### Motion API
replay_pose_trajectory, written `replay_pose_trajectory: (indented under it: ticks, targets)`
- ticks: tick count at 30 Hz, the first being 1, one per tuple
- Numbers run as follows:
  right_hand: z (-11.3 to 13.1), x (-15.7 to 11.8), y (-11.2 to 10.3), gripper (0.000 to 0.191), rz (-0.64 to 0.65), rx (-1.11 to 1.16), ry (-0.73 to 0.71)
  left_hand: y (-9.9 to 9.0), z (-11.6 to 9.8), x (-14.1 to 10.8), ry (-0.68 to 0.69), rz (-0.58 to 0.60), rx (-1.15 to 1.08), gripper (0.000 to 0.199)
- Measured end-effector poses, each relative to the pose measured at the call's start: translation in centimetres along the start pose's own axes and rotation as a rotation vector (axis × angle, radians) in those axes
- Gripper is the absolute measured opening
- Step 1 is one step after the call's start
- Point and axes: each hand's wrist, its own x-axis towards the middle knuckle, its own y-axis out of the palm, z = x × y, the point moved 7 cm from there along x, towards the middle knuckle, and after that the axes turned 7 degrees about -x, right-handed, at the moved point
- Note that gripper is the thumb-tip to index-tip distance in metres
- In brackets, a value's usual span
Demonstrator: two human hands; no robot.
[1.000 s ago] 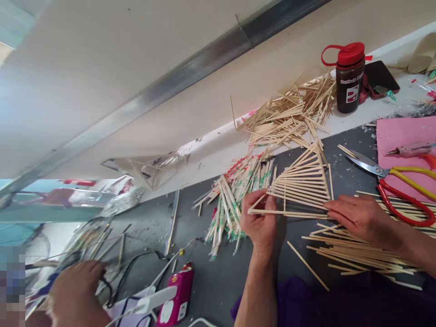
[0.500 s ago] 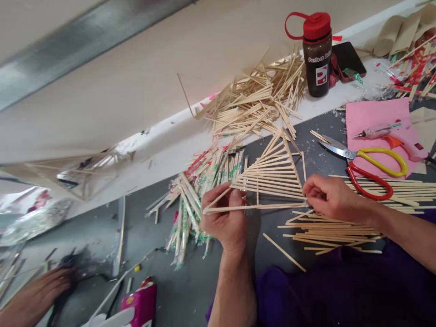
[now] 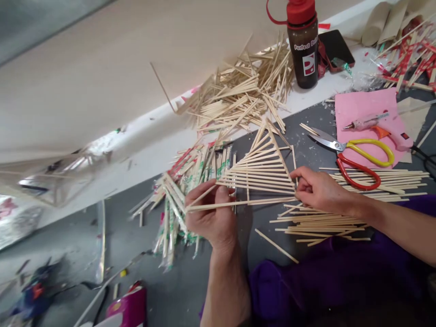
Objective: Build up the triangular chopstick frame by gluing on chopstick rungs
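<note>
A triangular frame of wooden chopsticks [image 3: 260, 175], its slats laid in a stepped fan, is held above the grey table. My left hand [image 3: 213, 213] grips its left corner, thumb and fingers closed around the sticks. At the right corner, my right hand [image 3: 316, 188] has its fingers closed on the frame's edge, with thumb and index finger pinched there. Loose chopsticks [image 3: 323, 222] lie under and beside my right hand. Wrapped chopsticks [image 3: 184, 195] in printed plastic sleeves are heaped just behind my left hand.
Scissors [image 3: 357, 154] with yellow and red handles lie right, next to a glue gun [image 3: 378, 125] on pink paper [image 3: 350, 104]. A dark bottle [image 3: 302, 54] with a red lid stands behind, beside a big chopstick pile [image 3: 245, 95]. A magenta box [image 3: 131, 306] sits front left.
The view has shifted, so everything sits further left and slightly higher. My right index finger has extended along the frame's edge. The other person's hand at lower left has gone out of view.
</note>
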Motion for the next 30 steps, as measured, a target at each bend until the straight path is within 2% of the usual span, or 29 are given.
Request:
replay_pose_trajectory:
  ticks: [5,10,17,30]
  targets:
    - [0.02,0.17,-0.07,0.027,-0.051,-0.082,-0.047,0.06,-0.12,0.08,-0.001,-0.006,-0.034,0.02]
    - [0.02,0.27,-0.01,0.025,-0.027,-0.114,-0.054,0.16,-0.39,0.05,0.011,-0.008,-0.035,0.019]
    - [0.21,0.57,-0.4,0.012,-0.008,-0.183,-0.053,0.14,-0.2,0.01,-0.012,-0.003,-0.025,0.02]
    - [-0.23,0.6,-0.16,0.01,0.149,0.028,0.041,0.09,-0.15,-0.01,-0.018,-0.016,-0.048,0.019]
